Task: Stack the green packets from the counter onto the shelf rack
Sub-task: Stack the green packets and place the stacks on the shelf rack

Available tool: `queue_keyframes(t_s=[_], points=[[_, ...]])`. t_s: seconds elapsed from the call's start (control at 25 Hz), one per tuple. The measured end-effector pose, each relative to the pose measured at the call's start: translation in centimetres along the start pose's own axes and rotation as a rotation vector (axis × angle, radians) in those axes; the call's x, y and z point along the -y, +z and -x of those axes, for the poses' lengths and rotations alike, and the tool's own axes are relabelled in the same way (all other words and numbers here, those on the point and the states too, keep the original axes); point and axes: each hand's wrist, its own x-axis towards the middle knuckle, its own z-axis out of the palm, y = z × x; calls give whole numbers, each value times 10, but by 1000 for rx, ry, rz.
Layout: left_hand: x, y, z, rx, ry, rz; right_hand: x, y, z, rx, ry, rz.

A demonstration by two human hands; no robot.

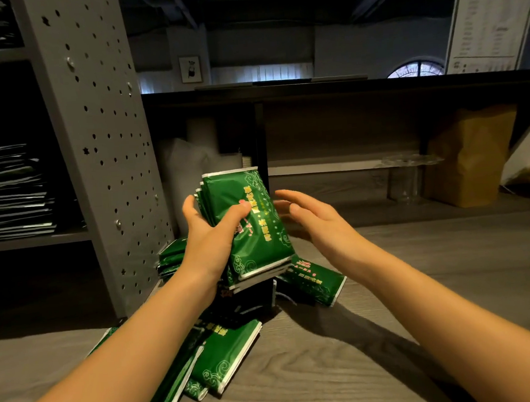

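Green packets (246,221), gathered upright into a bundle above the counter (379,334), are gripped by the left hand (209,233), while the right hand (309,219), fingers spread, stands beside them, apparently to square edges before shelving.

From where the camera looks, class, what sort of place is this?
Likely a shop or cafe stockroom: a perforated metal shelf rack holding stacked packets, a menu-like printed sheet hanging above, and green packets heaped on the wooden counter.

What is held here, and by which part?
Left hand grips a bundle of green packets around its middle, thumb across the front; right hand holds nothing.
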Motion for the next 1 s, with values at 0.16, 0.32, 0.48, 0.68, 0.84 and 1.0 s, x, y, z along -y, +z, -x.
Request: queue_keyframes(t_s=[0.16, 0.32, 0.48, 0.68, 0.84, 1.0], points=[[-3, -10, -9, -68, 51, -6, -15, -20, 2, 33, 134, 540], [-5, -17, -14, -134, 96, -32, -18, -9, 9, 254, 234, 929], [-5, -18, -15, -137, 97, -38, -20, 10, 13, 323, 265, 1137], [-2, -16, -14, -108, 87, -45, -26, -3, 7, 95, 198, 1043], [-2, -11, -9, -58, 73, -26, -20, -21, 1, -184, 68, 711], [-3, -5, -4, 34, 54, -5, 3, -18, 2, -276, 35, -217]])
